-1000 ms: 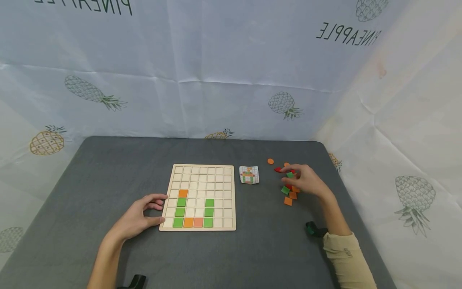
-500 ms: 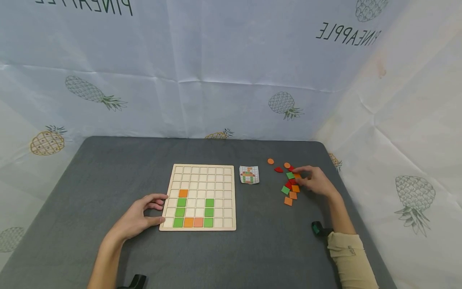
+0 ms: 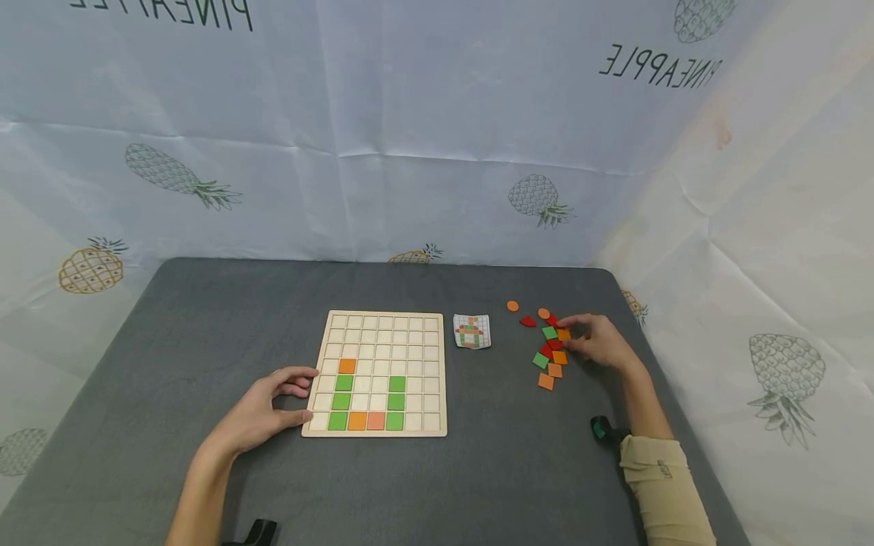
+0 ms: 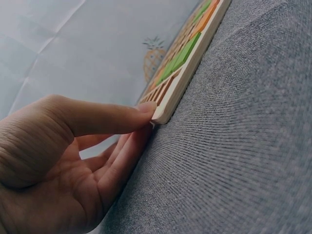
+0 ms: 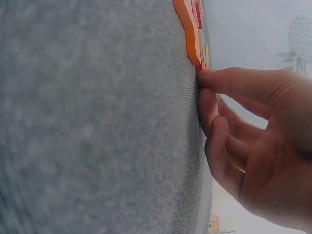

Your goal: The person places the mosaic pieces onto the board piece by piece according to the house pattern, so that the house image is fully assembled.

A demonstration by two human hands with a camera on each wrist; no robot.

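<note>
A wooden grid board [image 3: 423, 330] lies flat on the table with several green and orange square tiles set in its lower left part. My left hand [image 3: 262, 406] holds the board's left edge, its thumb on the near corner in the left wrist view. To the right of the board is a loose group of tiles. At that group's right side, my right hand [image 3: 599, 343] has thumb and index finger on either side of an orange square tile [image 3: 563, 334]. Its other fingers are curled in the right wrist view.
A small printed pattern card [image 3: 472, 331] lies between the board and the loose tiles. Among those are green squares [image 3: 541, 360], red pieces [image 3: 528, 321] and orange discs [image 3: 513, 306]. The grey table [image 3: 478, 485] meets a pineapple-print curtain [image 3: 437, 114] behind.
My right hand has moved a little right from above the middle of the loose tiles and come down on the orange square tile. My left hand and the board have stayed put.
</note>
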